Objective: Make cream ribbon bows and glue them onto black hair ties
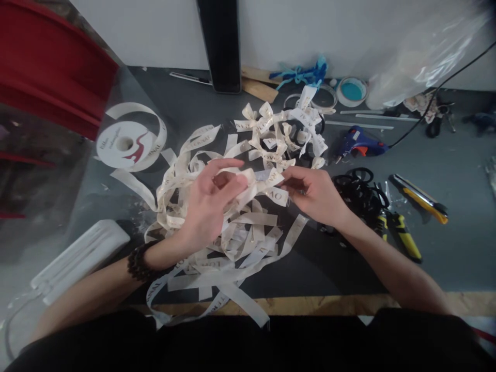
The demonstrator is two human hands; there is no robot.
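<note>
Between my two hands is a cream ribbon bow [267,181] with dark printed letters. My left hand [213,199] pinches the bow's left loop between thumb and fingers. At its right end, my right hand [310,194] has its fingers closed on the edge of the bow. A tangled heap of printed ribbon strips [248,235] lies beneath my hands and to the left. Beyond them sits a cluster of finished-looking ribbon bows [271,121], some with black bands among them.
A ribbon spool [124,144] lies at the left. To the right are a blue glue gun [360,142], black hair ties [358,194], yellow-handled pliers [405,235] and a box cutter [422,199]. A black phone-like slab [220,46] stands at the back; a white power strip [81,258] is at lower left.
</note>
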